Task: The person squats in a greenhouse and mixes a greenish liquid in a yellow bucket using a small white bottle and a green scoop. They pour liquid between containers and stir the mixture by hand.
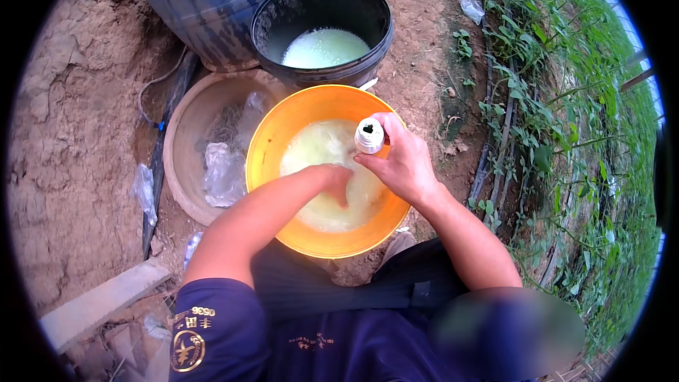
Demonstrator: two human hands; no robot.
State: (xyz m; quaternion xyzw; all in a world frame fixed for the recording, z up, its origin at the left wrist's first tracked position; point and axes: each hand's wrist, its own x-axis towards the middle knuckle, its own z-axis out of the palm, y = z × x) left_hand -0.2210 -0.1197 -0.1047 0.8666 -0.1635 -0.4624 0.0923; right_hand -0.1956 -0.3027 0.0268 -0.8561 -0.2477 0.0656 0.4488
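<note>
Before me stands a yellow plastic bucket holding a pale, cloudy yellow-green liquid. My left hand reaches into the bucket; its fingertips dip toward or into the liquid, so what they touch is hidden. Over the bucket's right side, my right hand grips a small white bottle between thumb and fingers. The bottle's uncapped mouth faces up toward me, and most of its body lies out of sight below the neck.
Behind is a black bucket with foamy pale-green liquid, beside a large blue barrel. A wide clay-coloured basin at left holds plastic bags. Green plants and black hoses run along the right. A pale plank lies lower left.
</note>
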